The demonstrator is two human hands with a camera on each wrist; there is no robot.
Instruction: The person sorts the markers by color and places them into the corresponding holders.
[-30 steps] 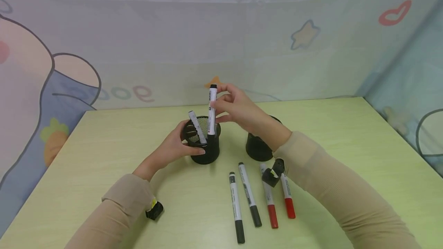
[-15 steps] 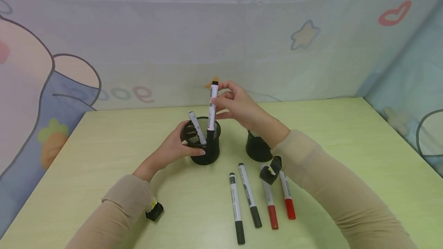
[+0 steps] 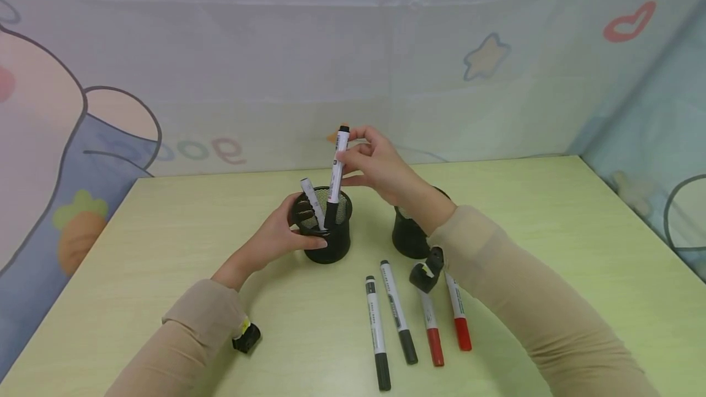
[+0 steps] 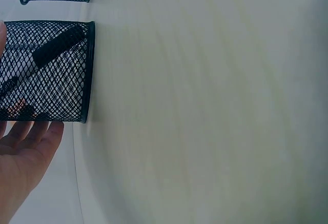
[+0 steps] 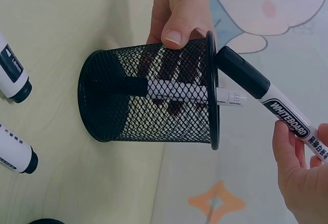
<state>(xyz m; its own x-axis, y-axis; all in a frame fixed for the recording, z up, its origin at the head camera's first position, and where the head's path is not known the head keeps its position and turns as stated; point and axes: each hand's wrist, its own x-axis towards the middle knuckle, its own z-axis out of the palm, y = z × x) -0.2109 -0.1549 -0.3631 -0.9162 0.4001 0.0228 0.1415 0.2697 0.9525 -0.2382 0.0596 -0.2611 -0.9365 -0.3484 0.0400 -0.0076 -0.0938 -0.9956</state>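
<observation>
My left hand grips a black mesh pen holder from its left side, thumb along the near wall and fingers behind it. One white marker leans inside, its dark cap down, as the right wrist view shows through the mesh. My right hand pinches a whiteboard marker by its white barrel, slightly tilted, with its black cap pointing down at the holder's mouth. In the right wrist view that cap lies just above the rim; whether it touches I cannot tell.
A second black mesh holder stands to the right, partly behind my right forearm. Nearer lie two black-capped markers and two red-capped markers, one partly covered by the wrist camera. A printed cloth hangs behind the table.
My right hand has risen slightly, and the marker in it has tilted, its top going right and its cap end left over the holder's opening. My left hand and the holder have stayed put.
</observation>
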